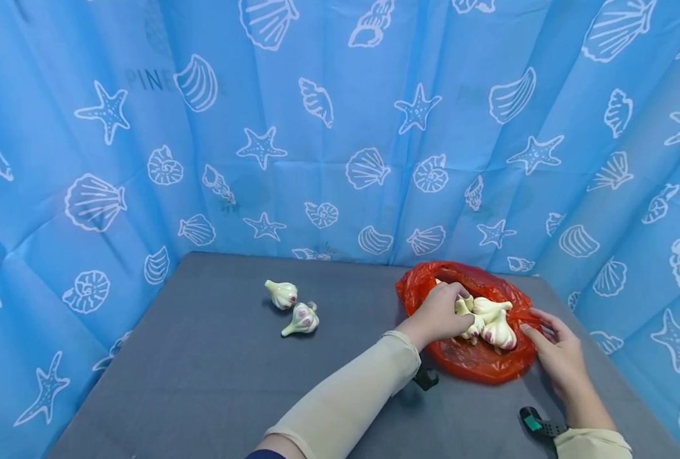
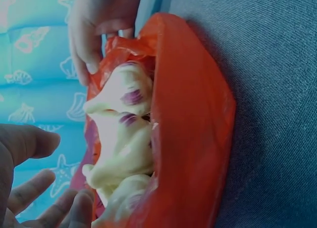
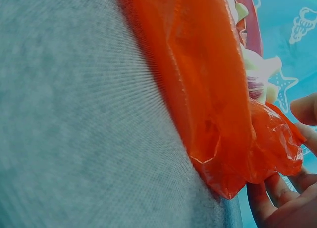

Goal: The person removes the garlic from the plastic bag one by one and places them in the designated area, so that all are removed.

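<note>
at centre left of the head view, two garlic bulbs lie on a grey table [image 1: 202,363]. the upper loose bulb [image 1: 283,296] points its stem toward the upper left; the lower loose bulb [image 1: 303,318], just beside it, points its stem toward the lower left. well apart from them, right of centre, a beige sleeve [image 1: 345,398] slants up from the bottom edge to the left hand [image 1: 440,310].

that hand reaches over the left rim of a red plastic bag [image 1: 483,371], whose wide mouth faces up. inside, the bagged garlic [image 1: 499,333] sits in a heap just right of and below the left fingertips, so the left hand is the nearer one to it. one bagged bulb's stem points right; another's points up the frame. the left wrist view shows the left thumb apart from spread fingers, with no bulb between them; whether a fingertip touches one is hard to tell.

at the far right, the right hand [image 1: 561,357] comes up from the lower right corner, beside the bag's right edge. thumb and fingers are drawn close, pinching a gathered fold of the red plastic between them.
</note>
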Demonstrator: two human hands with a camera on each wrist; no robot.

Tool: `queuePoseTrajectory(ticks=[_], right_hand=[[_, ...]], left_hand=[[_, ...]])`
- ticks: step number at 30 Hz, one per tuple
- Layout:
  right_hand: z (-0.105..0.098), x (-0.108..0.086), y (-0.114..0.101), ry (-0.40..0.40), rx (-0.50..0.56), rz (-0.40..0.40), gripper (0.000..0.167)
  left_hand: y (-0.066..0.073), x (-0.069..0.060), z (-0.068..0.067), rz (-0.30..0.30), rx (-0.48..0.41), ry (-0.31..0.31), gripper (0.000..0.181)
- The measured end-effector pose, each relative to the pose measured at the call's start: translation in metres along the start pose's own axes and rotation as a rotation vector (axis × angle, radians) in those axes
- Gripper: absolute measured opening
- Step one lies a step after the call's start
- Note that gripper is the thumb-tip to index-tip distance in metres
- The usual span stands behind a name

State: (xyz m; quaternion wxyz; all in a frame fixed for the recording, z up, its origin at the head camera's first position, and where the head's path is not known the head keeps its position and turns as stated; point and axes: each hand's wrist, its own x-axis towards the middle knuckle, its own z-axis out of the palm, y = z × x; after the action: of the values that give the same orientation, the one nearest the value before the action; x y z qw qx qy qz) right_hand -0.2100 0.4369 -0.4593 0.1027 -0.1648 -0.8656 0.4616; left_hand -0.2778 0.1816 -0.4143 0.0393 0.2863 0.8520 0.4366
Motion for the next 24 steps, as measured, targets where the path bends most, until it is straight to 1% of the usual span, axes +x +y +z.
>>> queuePoseTrajectory(ticks=[6, 10, 11, 16, 18, 22, 24], right_hand=[[0.000, 0.001, -0.001, -0.009, 0.001, -0.006, 0.067], [0.000, 0.001, 0.000, -0.008, 0.001, -0.002, 0.067], [0.000, 0.001, 0.000, -0.007, 0.001, -0.002, 0.067], [0.000, 0.000, 0.001, -0.009, 0.008, 0.002, 0.066], [0.000, 0.000, 0.001, -0.012, 0.009, 0.005, 0.067], [0.000, 0.001, 0.001, -0.016, 0.005, 0.013, 0.068], [-0.001, 0.002, 0.001, -0.015, 0.004, 0.015, 0.068]], left_hand=[[-0.002, 0.004, 0.006, -0.037, 0.033, 0.010, 0.045], [-0.004, 0.007, 0.010, -0.047, 0.050, 0.007, 0.049], [-0.005, 0.008, 0.011, -0.046, 0.059, 0.005, 0.051], [-0.005, 0.012, 0.014, -0.004, 0.131, -0.004, 0.051], [-0.005, 0.012, 0.014, 0.009, 0.153, -0.005, 0.045], [-0.004, 0.012, 0.014, 0.010, 0.161, -0.005, 0.033], [-0.004, 0.012, 0.015, 0.013, 0.159, -0.003, 0.030]])
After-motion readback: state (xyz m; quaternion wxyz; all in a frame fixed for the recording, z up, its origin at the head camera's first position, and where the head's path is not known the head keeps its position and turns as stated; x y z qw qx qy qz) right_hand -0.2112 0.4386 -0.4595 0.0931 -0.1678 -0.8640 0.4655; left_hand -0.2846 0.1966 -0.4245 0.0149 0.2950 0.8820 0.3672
